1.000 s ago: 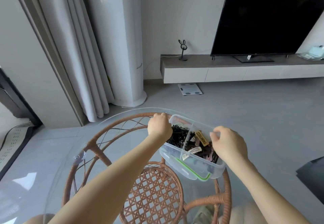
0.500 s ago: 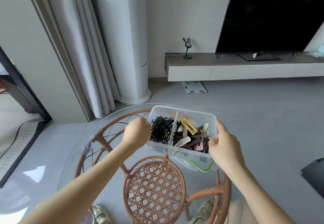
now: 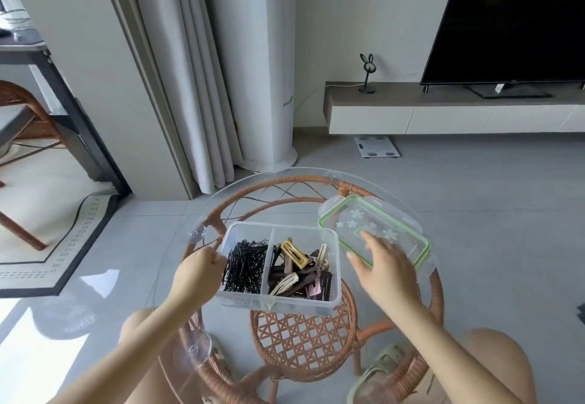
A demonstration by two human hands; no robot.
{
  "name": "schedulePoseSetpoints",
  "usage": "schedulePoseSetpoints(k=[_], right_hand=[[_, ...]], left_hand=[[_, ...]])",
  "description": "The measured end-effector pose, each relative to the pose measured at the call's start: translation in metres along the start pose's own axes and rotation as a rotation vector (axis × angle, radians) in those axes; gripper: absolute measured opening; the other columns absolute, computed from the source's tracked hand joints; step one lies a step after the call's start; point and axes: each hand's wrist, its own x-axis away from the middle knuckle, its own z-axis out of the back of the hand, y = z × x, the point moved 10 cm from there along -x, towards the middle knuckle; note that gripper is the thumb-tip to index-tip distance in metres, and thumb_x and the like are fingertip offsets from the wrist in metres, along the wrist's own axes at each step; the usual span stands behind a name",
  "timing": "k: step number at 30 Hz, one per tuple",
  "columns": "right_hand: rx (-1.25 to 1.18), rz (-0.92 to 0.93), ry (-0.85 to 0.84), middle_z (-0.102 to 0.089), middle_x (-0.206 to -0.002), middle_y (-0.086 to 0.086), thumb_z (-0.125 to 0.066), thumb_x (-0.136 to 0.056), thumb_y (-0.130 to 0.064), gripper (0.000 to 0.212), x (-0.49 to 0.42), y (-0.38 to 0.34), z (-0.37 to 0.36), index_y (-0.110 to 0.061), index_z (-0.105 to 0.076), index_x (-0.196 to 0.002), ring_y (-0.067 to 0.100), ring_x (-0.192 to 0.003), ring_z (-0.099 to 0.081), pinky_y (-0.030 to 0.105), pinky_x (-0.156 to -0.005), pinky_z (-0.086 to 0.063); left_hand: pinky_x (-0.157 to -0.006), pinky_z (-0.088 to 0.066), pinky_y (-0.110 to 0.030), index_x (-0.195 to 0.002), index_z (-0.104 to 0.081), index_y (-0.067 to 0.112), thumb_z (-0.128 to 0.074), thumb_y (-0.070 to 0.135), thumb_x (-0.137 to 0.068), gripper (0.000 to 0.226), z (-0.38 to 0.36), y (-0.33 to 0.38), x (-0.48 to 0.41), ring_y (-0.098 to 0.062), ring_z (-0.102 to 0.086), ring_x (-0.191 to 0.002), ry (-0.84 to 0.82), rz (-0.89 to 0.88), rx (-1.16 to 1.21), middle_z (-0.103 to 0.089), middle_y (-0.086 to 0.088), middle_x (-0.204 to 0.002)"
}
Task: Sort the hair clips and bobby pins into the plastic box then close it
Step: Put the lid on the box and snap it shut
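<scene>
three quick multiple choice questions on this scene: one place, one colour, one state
1. In the plastic box, the bobby pins lie: A in the right compartment; B in the left compartment; C on the divider.
2. The rim of the lid is: A red; B blue; C green.
3. The plastic box is: A open; B closed; C upside down.
1 B: the black pins fill the left compartment. 2 C: a green band edges it. 3 A: the lid lies beside the box, with the right hand over it.
</scene>
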Motion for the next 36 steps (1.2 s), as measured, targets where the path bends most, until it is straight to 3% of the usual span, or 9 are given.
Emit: schedulePoseSetpoints(k=[3,6,8,10,16,20,25,28,36], right_hand=[[0.37,0.047,-0.074,-0.061,-0.125,0.007,-0.065,-0.079,-0.048,0.056,-0.003,0.025,-0.014,-0.017,-0.058,-0.125,0.029,-0.115,-0.055,0.041,-0.094,-0.045],[0.501,0.21,0.003,-0.071,-0.071,0.005,-0.08,-0.065,-0.022,0.014,-0.001,0.019,-0.026,-0.01,-0.074,-0.071,0.023,-0.066,-0.066,0.03,-0.051,-0.054],[0.545,0.298,0.071,-0.059,-0.05,0.003,-0.08,-0.048,-0.002,0.019,-0.002,0.009,-0.022,-0.009,-0.062,-0.049,0.021,-0.044,-0.057,0.024,-0.037,-0.045],[0.505,0.282,0.169,-0.055,-0.046,0.005,-0.081,-0.041,0.007,0.03,-0.008,0.004,0.002,-0.008,-0.056,-0.049,0.022,-0.037,-0.053,0.022,-0.034,-0.039],[-0.071,0.254,0.645,-0.067,-0.074,0.012,-0.038,-0.091,-0.02,0.031,-0.02,-0.034,0.124,-0.005,-0.064,-0.086,0.035,-0.055,-0.061,0.028,-0.05,-0.039],[-0.464,0.346,0.501,-0.067,-0.078,-0.003,-0.04,-0.096,-0.03,0.026,-0.027,-0.078,0.138,-0.016,-0.062,-0.092,0.019,-0.063,-0.069,0.031,-0.057,-0.05],[-0.741,0.074,0.047,-0.065,-0.085,-0.004,-0.048,-0.095,-0.016,0.024,-0.068,-0.074,0.066,-0.023,-0.061,-0.076,0.014,-0.062,-0.068,0.032,-0.056,-0.052],[-0.562,-0.009,-0.097,-0.071,-0.077,-0.003,-0.053,-0.092,-0.027,0.026,-0.083,-0.059,0.02,-0.027,-0.065,-0.069,0.03,-0.07,-0.07,0.049,-0.071,-0.055],[-0.222,-0.036,-0.173,-0.069,-0.103,0.005,-0.045,-0.095,-0.034,0.027,-0.088,-0.06,-0.03,-0.017,-0.065,-0.097,0.027,-0.096,-0.06,0.029,-0.072,-0.042]], left_hand=[[-0.049,-0.03,-0.026,-0.057,-0.039,0.011,-0.043,0.013,-0.089,0.032,0.002,0.007,0.002,-0.022,-0.044,-0.052,0.014,-0.021,-0.018,-0.05,-0.008,-0.058],[-0.047,-0.028,-0.025,-0.057,-0.041,0.009,-0.045,0.013,-0.089,0.032,0.001,0.01,0.001,-0.019,-0.039,-0.051,0.017,-0.016,-0.014,-0.049,-0.006,-0.056],[-0.049,-0.032,-0.025,-0.062,-0.047,0.007,-0.045,0.016,-0.09,0.03,-0.002,0.01,0.001,-0.022,-0.046,-0.056,-0.022,-0.008,0.024,-0.058,-0.011,-0.064],[-0.058,-0.043,-0.029,-0.07,-0.056,0.002,-0.041,0.019,-0.094,0.033,-0.005,0.012,0.001,-0.026,-0.056,-0.064,-0.068,-0.01,0.03,-0.067,-0.016,-0.079],[-0.071,-0.05,-0.036,-0.074,-0.063,0.004,-0.035,0.043,-0.096,0.052,0.032,0.02,-0.002,-0.031,-0.063,-0.072,0.063,-0.009,0.235,-0.063,-0.009,-0.074],[-0.09,-0.049,-0.04,-0.097,-0.065,0.023,-0.037,0.057,-0.091,0.045,0.062,0.044,-0.001,-0.013,-0.066,-0.087,0.043,-0.103,0.612,-0.072,-0.005,-0.083],[-0.053,-0.05,-0.017,-0.082,-0.069,0.007,-0.058,0.026,-0.089,0.023,0.068,0.05,0.003,-0.01,-0.061,-0.055,-0.071,-0.11,0.855,-0.067,0.0,-0.064],[-0.049,-0.052,-0.017,-0.077,-0.068,-0.006,-0.067,0.019,-0.084,0.026,0.047,0.026,0.003,-0.006,-0.059,-0.045,-0.093,0.006,0.722,-0.063,-0.007,-0.06],[-0.053,-0.057,-0.023,-0.055,-0.059,0.006,-0.069,0.018,-0.081,0.031,0.021,-0.009,-0.009,-0.007,-0.059,-0.04,-0.006,0.167,0.575,-0.061,-0.004,-0.056]])
